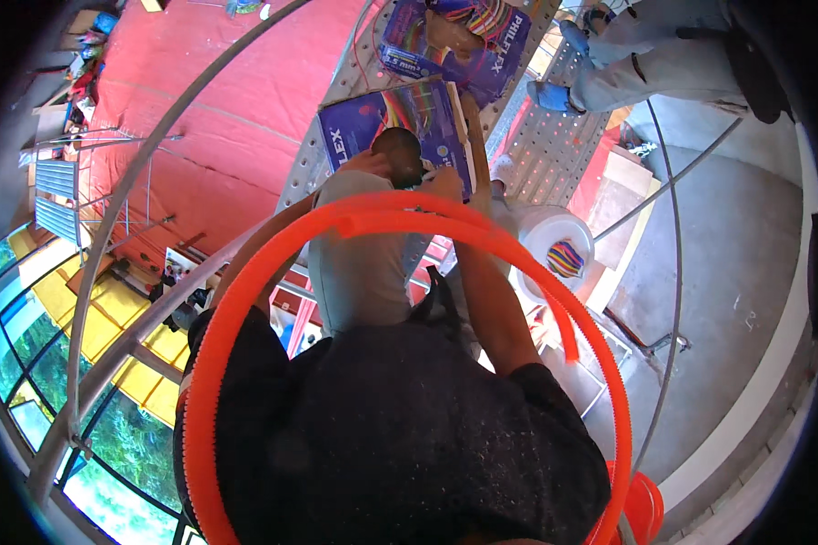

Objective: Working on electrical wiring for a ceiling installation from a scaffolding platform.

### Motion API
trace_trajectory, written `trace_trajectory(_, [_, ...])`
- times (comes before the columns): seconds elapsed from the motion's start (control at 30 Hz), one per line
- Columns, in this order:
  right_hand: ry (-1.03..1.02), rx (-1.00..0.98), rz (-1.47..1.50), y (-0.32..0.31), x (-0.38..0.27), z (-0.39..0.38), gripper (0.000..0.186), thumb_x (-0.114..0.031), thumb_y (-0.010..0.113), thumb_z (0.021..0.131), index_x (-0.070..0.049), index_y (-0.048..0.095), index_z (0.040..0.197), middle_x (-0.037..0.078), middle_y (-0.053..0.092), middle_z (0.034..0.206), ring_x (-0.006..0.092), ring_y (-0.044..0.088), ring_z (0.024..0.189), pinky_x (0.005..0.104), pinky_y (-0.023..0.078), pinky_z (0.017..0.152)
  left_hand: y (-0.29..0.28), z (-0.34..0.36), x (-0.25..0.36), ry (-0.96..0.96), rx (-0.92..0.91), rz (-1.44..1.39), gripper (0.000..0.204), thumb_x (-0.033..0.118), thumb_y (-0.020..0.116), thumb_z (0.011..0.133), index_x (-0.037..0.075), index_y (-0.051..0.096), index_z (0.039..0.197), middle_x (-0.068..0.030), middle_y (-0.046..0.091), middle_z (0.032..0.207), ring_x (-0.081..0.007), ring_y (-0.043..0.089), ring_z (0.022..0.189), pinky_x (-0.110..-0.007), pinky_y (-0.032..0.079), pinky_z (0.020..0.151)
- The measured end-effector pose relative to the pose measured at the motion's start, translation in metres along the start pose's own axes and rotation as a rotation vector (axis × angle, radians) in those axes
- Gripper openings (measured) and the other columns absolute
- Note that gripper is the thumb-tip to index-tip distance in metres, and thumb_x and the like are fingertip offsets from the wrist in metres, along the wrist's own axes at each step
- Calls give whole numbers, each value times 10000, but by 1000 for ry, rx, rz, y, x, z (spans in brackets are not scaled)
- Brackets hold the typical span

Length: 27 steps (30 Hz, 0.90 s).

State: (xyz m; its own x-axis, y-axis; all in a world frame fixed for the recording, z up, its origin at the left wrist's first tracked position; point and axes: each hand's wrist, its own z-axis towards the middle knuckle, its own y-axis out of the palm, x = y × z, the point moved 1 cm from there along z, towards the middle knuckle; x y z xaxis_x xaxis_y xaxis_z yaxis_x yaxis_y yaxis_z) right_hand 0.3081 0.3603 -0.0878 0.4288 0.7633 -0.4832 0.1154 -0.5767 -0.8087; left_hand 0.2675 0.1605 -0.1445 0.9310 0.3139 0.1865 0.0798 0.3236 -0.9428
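Observation:
Both my hands are close together beyond my bent knee, over a blue-purple cardboard box (354,123) printed with coloured wires. My left hand (370,165) curls beside a dark rounded thing (397,153) that I cannot make out; it hides part of the fingers. My right hand (443,184) is closed, with a small pale bit showing at its fingertips. What either hand grips is too small or hidden to name. A loop of orange corrugated conduit (211,363) hangs around my shoulders and crosses in front of my forearms.
A second blue-purple box (509,54) lies farther along the perforated metal scaffold plank (364,68). To the right stands a white bucket (529,238) with striped multicoloured material inside. Another person's legs (645,77) are at the upper right. Metal scaffold tubes (145,322) cross at left.

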Motion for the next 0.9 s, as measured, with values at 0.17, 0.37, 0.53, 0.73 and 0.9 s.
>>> trace_trajectory(0.17, [-164, 131, 178, 18, 26, -17, 199, -93, 621, 646, -9, 574, 819, 165, 596, 706, 323, 592, 613, 371, 475, 566, -22, 38, 7, -64, -544, -79, 216, 272, 533, 736, 183, 576, 928, -15, 522, 1024, -196, 504, 1000, -353, 487, 591])
trace_trajectory(0.37, [247, -309, 828, -18, 23, -63, 292, -89, 608, 715, 3, 504, 973, 100, 594, 683, 161, 568, 585, 274, 457, 534, -42, 56, -19, -277, -742, -107, 174, 269, 587, 702, 130, 623, 800, -63, 599, 891, -263, 614, 732, -373, 483, 519])
trace_trajectory(0.53, [291, -506, 1412, -43, 17, -96, 244, -93, 580, 728, 6, 534, 946, 67, 597, 705, 118, 546, 585, 252, 434, 517, -51, 61, -24, -610, -581, -89, 163, 200, 590, 680, 84, 617, 791, -132, 629, 792, -303, 621, 744, -407, 497, 571])
trace_trajectory(0.73, [146, 155, 516, 37, -11, -51, 192, -124, 628, 602, -49, 595, 775, 129, 602, 691, 275, 597, 654, 351, 465, 590, -41, 25, -23, -875, -500, -1182, 540, 486, 473, 806, 43, 520, 1112, -150, 560, 1049, -257, 551, 953, -359, 452, 776])
trace_trajectory(0.9, [129, 433, 478, 62, -10, -23, 171, -139, 656, 592, -63, 582, 726, 141, 595, 772, 297, 589, 726, 361, 462, 638, -43, 54, -13, -290, -1001, -1285, 551, 470, 517, 777, 9, 547, 1077, -140, 606, 939, -255, 593, 839, -350, 480, 716])
